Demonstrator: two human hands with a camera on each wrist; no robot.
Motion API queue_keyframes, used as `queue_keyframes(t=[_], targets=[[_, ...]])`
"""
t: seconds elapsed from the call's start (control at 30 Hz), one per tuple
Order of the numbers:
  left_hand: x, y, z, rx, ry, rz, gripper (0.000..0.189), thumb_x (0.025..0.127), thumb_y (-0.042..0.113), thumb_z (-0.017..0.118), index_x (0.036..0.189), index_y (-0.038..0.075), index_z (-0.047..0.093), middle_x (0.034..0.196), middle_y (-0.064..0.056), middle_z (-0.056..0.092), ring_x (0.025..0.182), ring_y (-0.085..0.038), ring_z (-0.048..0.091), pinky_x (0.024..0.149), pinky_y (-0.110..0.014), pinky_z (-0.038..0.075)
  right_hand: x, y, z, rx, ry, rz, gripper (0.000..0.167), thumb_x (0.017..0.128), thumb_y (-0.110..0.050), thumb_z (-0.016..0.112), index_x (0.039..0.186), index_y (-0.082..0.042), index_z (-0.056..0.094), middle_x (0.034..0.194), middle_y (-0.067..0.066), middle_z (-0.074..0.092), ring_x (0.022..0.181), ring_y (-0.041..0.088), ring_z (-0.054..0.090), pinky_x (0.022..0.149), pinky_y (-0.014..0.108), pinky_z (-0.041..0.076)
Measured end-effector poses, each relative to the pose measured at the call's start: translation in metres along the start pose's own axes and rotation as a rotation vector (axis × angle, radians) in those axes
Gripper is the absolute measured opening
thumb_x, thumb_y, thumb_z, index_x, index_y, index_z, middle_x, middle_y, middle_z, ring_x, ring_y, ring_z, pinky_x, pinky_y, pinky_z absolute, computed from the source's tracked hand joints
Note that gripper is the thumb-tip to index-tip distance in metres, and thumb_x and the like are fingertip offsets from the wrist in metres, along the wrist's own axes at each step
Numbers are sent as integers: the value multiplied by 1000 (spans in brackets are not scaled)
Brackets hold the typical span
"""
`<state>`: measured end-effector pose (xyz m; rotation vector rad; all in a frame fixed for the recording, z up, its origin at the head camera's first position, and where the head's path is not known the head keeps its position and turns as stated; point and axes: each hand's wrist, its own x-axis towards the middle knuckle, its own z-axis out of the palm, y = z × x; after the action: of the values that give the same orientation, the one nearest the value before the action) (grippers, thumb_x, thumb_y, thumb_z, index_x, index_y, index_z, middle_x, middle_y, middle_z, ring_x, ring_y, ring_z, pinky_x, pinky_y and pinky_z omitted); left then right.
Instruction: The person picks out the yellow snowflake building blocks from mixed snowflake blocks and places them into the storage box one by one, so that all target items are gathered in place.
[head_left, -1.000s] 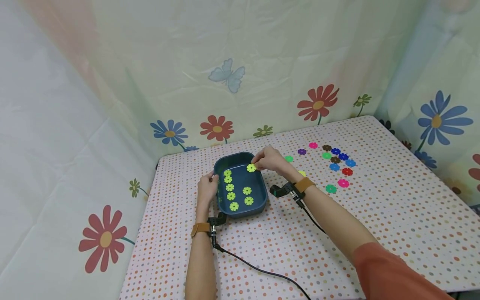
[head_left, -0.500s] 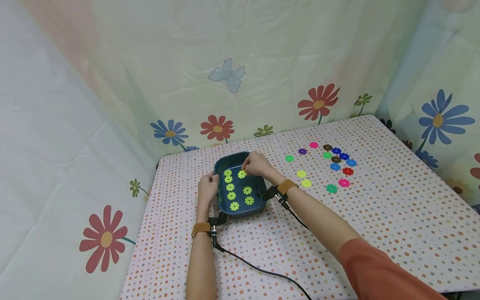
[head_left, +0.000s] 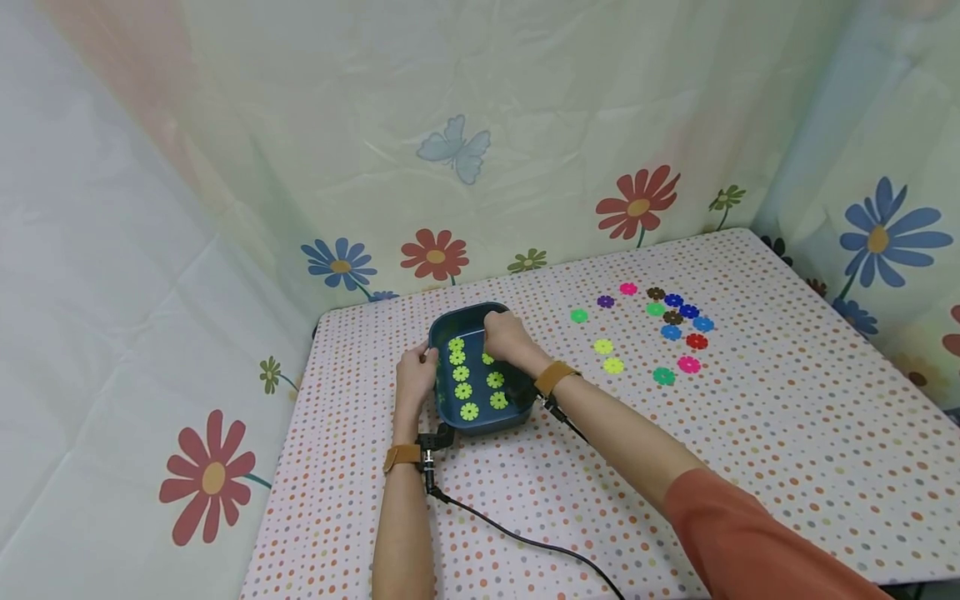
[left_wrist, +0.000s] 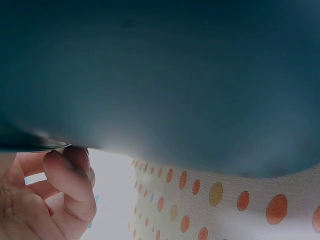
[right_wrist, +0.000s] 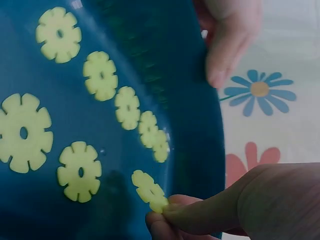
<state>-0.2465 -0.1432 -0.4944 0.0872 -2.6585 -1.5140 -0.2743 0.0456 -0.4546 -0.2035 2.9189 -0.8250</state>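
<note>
A dark blue rectangular basin (head_left: 480, 429) sits on the table, with a column of yellow snowflake discs (head_left: 461, 373) along its left inner side. My left hand (head_left: 415, 383) grips the basin's left wall, thumb at the rim; curled fingers (left_wrist: 75, 185) show outside it in the left wrist view. Inside the basin, my right hand (head_left: 513, 343) pinches another yellow snowflake disc (right_wrist: 147, 187) between thumb and fingertips, close over the floor. Two more yellow discs (right_wrist: 79, 171) lie nearer the front, in a second column. My right hand hides part of the basin's right side.
Two yellow discs (head_left: 612, 365) lie on the dotted tablecloth (head_left: 600, 500) right of the basin. Farther right are several discs in other colours, among them a red disc (head_left: 697, 342) and a purple disc (head_left: 606, 302). A black cable (head_left: 525, 543) runs from the left wrist camera.
My right hand has moved left and down into the basin with the yellow snowflake disc, bringing it to the top of the second column. My left hand stays at the basin's wall.
</note>
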Motion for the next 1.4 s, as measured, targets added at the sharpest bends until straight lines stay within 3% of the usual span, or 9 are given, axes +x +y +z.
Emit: queue_keyframes(t=[0.13,0.27,0.53,0.9,1.03,1.13,1.23,1.4], targets=[[0,1,0,-1,1,-7,45,106,22,53,146,3,53,84,-20,64,51,-15,42,47,-28,36,0,-3,5,-55,5,15,5,93,1,63,89,-1,62,69,6,48,57,16,50,53,27,43],[0,1,0,0,0,-12,45,106,22,53,147,2,52,90,-21,66,53,-15,44,49,-28,37,0,-5,8,-70,-9,22,14,94,0,64,107,4,66,85,13,62,67,21,61,58,30,49],[1,1,-1,-2,-2,-10,45,106,21,53,146,2,52,84,-20,63,51,-15,42,48,-28,36,3,-5,13,-95,-39,11,16,95,0,64,111,3,66,90,15,64,68,21,60,57,29,49],[0,-1,1,28,2,-1,46,106,23,53,147,0,52,97,-20,67,58,-16,49,51,-28,39,4,-6,16,-121,-49,10,18,95,0,63,113,4,67,85,14,62,61,19,58,52,27,46],[0,-1,1,15,3,-1,45,106,22,53,146,1,52,94,-21,66,58,-17,48,51,-29,38,4,-5,14,-117,-52,0,20,95,0,63,115,4,66,88,15,63,62,19,59,52,27,46],[0,-1,1,12,6,6,45,106,22,53,146,0,53,94,-21,66,57,-16,47,50,-28,37,4,-5,12,-100,-47,-16,17,94,1,64,110,4,65,84,14,61,61,19,58,51,26,46],[0,-1,1,12,7,10,45,106,21,53,145,-1,52,96,-21,67,56,-16,47,50,-28,38,3,-5,8,-76,-37,-42,1,93,2,64,93,1,63,70,8,53,54,15,52,48,25,42],[0,-2,1,8,11,5,45,106,21,53,146,0,53,97,-20,68,58,-17,49,50,-28,38,0,-3,-1,-28,-20,-82,44,91,6,59,56,-13,39,52,-3,24,45,9,24,44,23,28]])
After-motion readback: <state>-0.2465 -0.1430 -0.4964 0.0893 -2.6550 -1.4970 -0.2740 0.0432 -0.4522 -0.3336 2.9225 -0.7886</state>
